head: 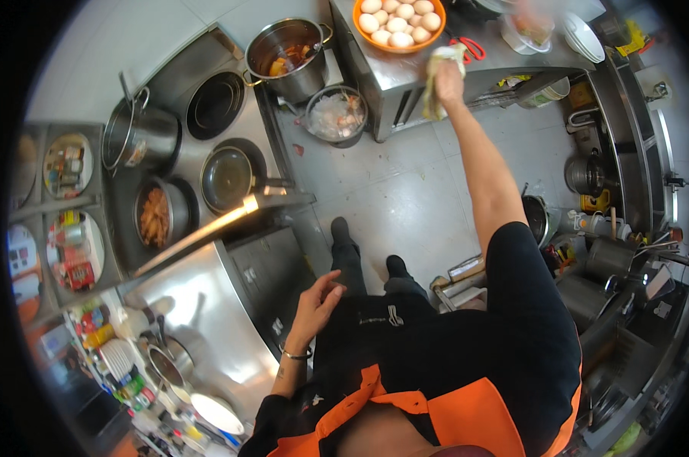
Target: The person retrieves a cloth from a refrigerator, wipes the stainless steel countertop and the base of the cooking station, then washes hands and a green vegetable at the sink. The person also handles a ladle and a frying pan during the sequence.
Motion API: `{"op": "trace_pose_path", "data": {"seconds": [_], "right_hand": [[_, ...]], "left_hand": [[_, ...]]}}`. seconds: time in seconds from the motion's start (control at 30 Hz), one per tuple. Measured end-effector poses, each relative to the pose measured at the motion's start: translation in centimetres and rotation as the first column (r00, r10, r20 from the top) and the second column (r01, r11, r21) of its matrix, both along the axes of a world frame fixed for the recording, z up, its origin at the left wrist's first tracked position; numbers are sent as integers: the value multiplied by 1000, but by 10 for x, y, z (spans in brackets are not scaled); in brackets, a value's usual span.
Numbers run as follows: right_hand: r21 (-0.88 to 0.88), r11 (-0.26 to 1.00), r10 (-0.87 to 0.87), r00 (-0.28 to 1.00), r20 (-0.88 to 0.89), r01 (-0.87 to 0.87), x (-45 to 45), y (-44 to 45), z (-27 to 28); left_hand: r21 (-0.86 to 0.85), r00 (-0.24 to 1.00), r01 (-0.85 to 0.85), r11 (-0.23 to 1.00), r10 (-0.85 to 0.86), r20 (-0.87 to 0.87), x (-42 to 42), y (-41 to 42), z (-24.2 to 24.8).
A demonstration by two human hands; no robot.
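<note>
My right hand reaches far forward and grips a yellowish cloth at the front edge of a steel counter. Just beyond the cloth, on that counter, lie red-handled scissors, with an orange bowl of eggs to their left. My left hand hangs in front of my body, fingers loosely bent and apart, holding nothing. A blurred shape covers part of a plastic container at the counter's back right.
To the left, a stove bears a tall steel pot, a frying pan and a pot of brown food. A bin with a clear bag stands on the floor by the counter. Shelves with pots line the right side.
</note>
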State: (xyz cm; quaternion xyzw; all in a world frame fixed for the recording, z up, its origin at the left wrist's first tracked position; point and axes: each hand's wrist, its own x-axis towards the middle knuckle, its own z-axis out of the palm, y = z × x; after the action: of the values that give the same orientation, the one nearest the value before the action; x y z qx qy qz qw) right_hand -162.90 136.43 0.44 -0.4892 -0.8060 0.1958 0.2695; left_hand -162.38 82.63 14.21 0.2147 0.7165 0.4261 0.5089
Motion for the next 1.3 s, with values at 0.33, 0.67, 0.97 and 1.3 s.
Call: {"op": "trace_pose_path", "data": {"seconds": [0.33, 0.67, 0.97, 1.3], "right_hand": [[407, 908, -65, 993, -97, 99, -65, -52, -36], [42, 983, -137, 873, -468, 177, -119, -101, 2], [385, 905, 90, 967, 240, -180, -121, -92, 12], [313, 922, 174, 966, 191, -228, -111, -80, 0]], "left_hand": [[-158, 995, 85, 984, -77, 60, -129, 33, -33], [-121, 984, 164, 979, -153, 93, -168, 56, -36], [27, 977, 202, 979, -203, 64, -196, 111, -57], [414, 992, 12, 910, -64, 111, -284, 467, -70]]}}
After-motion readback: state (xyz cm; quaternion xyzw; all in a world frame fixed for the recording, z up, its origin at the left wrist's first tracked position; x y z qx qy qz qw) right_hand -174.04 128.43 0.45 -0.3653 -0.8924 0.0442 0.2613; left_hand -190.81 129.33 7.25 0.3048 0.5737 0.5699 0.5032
